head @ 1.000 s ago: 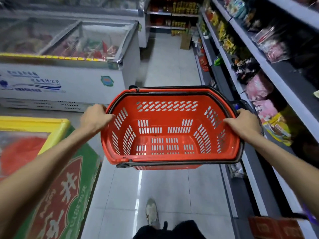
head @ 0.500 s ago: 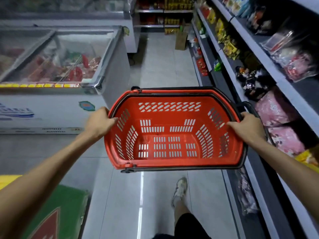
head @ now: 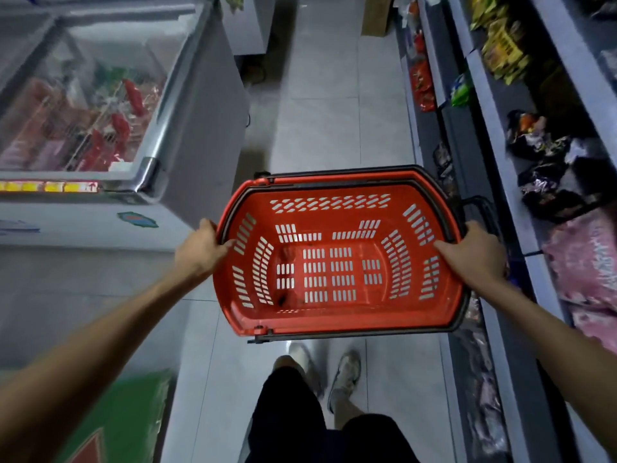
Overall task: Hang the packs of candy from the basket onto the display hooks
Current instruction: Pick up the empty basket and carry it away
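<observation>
A red plastic shopping basket (head: 337, 315) with slotted walls and black handles folded down along its rim hangs in front of me over the aisle floor. Nothing lies inside it. My left hand (head: 200, 250) grips its left rim, thumb over the edge. My right hand (head: 474, 259) grips the right rim the same way. No candy packs and no display hooks show in the head view.
A chest freezer (head: 187, 135) with glass lids stands at the left. Grey shelves (head: 500, 155) with snack packs run along the right. A green and red carton (head: 110, 426) sits at lower left. My legs and shoes (head: 344, 372) are on the tiled aisle.
I have walked forward down the aisle with the basket held in both hands. The view has tipped downward, and the freezer and carton have slid back past me.
</observation>
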A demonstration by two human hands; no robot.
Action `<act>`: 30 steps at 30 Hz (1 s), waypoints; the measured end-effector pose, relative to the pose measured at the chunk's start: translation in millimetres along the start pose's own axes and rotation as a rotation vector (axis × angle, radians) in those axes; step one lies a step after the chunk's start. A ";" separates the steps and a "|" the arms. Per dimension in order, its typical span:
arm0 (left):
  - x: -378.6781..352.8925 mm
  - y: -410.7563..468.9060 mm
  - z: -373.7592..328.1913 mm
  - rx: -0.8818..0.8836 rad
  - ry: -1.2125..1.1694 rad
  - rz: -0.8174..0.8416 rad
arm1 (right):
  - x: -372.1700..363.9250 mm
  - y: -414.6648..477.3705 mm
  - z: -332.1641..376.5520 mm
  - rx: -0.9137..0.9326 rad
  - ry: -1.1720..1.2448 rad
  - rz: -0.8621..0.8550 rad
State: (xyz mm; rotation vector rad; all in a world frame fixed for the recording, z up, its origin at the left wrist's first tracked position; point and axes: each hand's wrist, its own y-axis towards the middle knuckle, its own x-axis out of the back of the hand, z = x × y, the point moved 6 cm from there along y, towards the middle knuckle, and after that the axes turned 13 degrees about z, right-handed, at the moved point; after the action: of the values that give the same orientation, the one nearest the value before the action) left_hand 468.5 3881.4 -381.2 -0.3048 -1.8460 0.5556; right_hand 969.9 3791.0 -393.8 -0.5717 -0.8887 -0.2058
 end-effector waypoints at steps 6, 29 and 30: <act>-17.3 99.0 -17.1 0.036 -0.035 0.093 | -26.6 85.5 8.4 -0.098 -0.010 0.075; -234.1 439.6 -45.2 0.259 -0.449 0.320 | -248.5 427.9 -103.2 -0.562 0.251 0.438; -248.1 452.7 -43.3 0.275 -0.465 0.319 | -262.2 438.8 -112.1 -0.593 0.306 0.450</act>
State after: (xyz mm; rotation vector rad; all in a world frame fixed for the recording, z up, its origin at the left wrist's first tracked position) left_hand 565.1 4162.5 -805.4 -0.3033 -2.1429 1.1693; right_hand 1057.1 4078.3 -822.4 -1.2383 -0.3726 -0.1393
